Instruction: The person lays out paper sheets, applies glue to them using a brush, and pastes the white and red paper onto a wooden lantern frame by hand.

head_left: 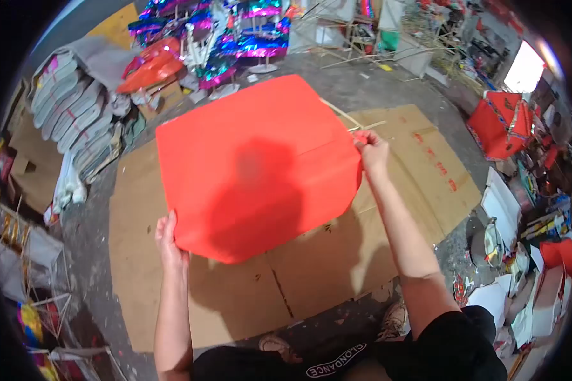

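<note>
- Nearest the camera, at the bottom edge: black shirt [267,368], white lettering seen on the front.
- Just past it, a red panel [324,146] was held up in both hands over a flattened cardboard sheet [140,305] on the grey floor [89,267].
- Left grip [167,235] was closed on the panel's lower left edge, thumb on the near face; fingertips behind were hidden.
- Right grip [374,152] was pinched on the right edge, fingers and thumb together on red material beside thin pale sticks [343,113].
- Opposite sides were probably taken so the wide face was spread taut and supported without sagging; the fingers were placed at the rim, so most of the face was left uncovered.
- Cardboard was likely laid down so that the work was shielded from the gritty floor.
- Panel look: bright, even red, matte, many-sided with cut-off corners, tilted, mostly flat; faint straight creases were seen. Paper or cloth could not be told.
- A head-and-shoulders shadow [267,203] was cast on its middle.
- Sticks were seen jutting past the upper right edge; whether they were fixed to the panel could not be told.
</note>
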Available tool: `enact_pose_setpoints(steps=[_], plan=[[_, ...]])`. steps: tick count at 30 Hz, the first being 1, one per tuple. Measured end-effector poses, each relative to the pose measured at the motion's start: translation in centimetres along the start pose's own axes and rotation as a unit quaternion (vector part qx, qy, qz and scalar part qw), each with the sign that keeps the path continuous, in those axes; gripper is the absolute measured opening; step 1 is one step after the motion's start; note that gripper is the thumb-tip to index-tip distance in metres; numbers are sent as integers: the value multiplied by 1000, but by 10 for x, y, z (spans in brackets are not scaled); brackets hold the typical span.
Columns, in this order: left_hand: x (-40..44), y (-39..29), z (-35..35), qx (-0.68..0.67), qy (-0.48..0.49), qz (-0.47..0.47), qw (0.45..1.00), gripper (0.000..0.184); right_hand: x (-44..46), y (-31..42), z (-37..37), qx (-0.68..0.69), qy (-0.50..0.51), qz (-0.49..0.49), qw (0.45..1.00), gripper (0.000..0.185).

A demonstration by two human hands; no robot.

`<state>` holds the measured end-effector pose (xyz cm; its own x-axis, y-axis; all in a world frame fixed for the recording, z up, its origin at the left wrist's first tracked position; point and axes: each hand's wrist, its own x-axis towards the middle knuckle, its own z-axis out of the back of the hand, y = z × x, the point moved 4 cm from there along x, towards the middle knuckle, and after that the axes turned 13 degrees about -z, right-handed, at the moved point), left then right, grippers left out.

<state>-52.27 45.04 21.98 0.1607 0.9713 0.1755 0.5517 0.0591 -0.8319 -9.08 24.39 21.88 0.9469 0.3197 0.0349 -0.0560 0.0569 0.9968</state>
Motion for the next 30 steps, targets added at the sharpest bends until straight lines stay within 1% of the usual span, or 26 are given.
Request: enact_pose_setpoints(steps=[1,2,3,5,6,7,8,9,11,12,14,15,17,18,21,23,24,25,27,28,29,30], plan=[[0,1,1,-12,6,4,1000,21,3,-6,0,-15,-26,-7,1000,22],[1,2,4,-23,11,7,1000,21,6,-13,0,80,-27,-5,996,22],[3,2,5,-34,13,10,999,20,0,-10,1,109,-36,-69,991,20],[6,-1,7,6,3,-11,1000,17,-18,-3,-1,166,-45,-195,966,17],[6,-3,11,28,-6,-20,999,16,-14,-10,-4,206,37,-264,941,16],[8,-4,17,49,2,-34,998,16,-9,-20,-6,242,120,-331,904,15],[10,-3,25,70,10,-49,996,17,-6,-28,-10,273,202,-394,854,14],[10,-5,27,92,15,-62,994,18,-8,-23,-10,268,200,-383,861,13],[7,-14,37,107,-1,-44,993,18,-14,-16,-15,258,201,-363,873,12],[4,-21,42,116,-12,-36,993,18,-20,-6,-20,248,186,-340,888,12],[2,-32,65,93,-30,3,995,14,-38,22,-31,229,162,-299,912,11],[-1,-38,80,80,-44,19,996,12,-49,41,-40,216,164,-256,928,13],[-12,-50,119,76,-42,10,996,8,-78,80,-59,192,171,-169,952,19],[-19,-54,134,74,-36,4,997,6,-94,99,-68,193,169,-151,955,33],[-61,-51,167,68,-74,4,995,8,-137,153,-83,200,237,-92,946,41],[-94,-23,173,92,-101,-7,991,7,-156,183,-81,197,267,-31,943,40],[-104,-4,169,89,-86,59,991,10,-155,190,-78,176,292,13,940,39],[-116,11,166,83,-71,125,986,15,-159,197,-75,159,279,29,947,38],[-114,13,151,167,-69,121,976,20,-152,204,-66,117,290,93,945,35],[-106,13,137,207,-58,121,969,22,-157,211,-62,90,281,130,947,34],[-94,-8,117,243,-54,-2,968,23,-160,211,-58,64,286,144,945,35],[-85,-36,93,275,-47,-127,952,23,-163,210,-54,40,291,156,943,36]])
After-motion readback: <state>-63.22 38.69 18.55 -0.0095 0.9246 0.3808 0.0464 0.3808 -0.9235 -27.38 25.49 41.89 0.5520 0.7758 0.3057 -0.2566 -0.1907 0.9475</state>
